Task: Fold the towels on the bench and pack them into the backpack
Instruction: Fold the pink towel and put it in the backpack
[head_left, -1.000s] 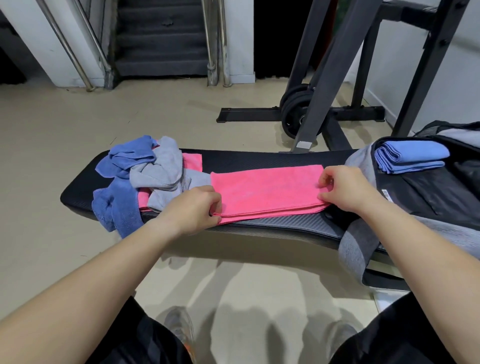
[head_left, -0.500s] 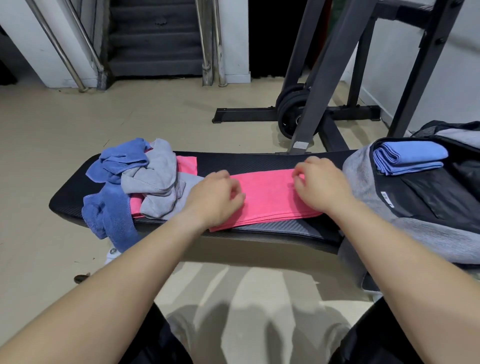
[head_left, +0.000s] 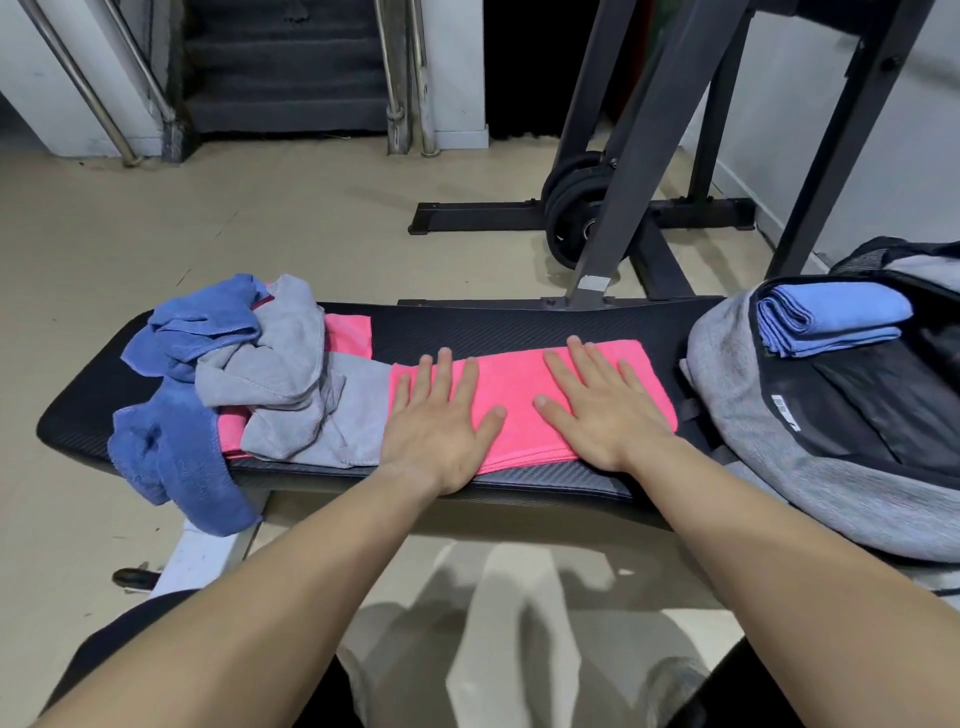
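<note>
Right now two pink towels are showing on the black bench (head_left: 493, 325): one folded pink towel (head_left: 519, 382) is lying flat in a long strip across the middle, and a second pink towel (head_left: 349, 335) is peeking out from under the heap at the left end. That heap is also carrying a crumpled grey towel (head_left: 280, 364) and a dark blue towel (head_left: 176, 457) that is hanging over the near edge; whether the grey and the blue cloth are each one piece or more is not possible to tell. One light blue towel (head_left: 831, 312), already folded, is sitting inside the open grey backpack (head_left: 779, 467), which is lying on the right end of the bench, just beside the folded pink towel.

Both hands are lying palm down on the folded pink towel, holding nothing. The left hand (head_left: 441, 431) is pressing flat on its left end, fingers straight and slightly spread, with the heel of the palm reaching over the near edge onto the bench. The right hand (head_left: 597, 410) is pressing on the right half, fingers fanned wide and thumb pointing toward the left hand. The two thumbs are sitting near each other without touching.
</note>
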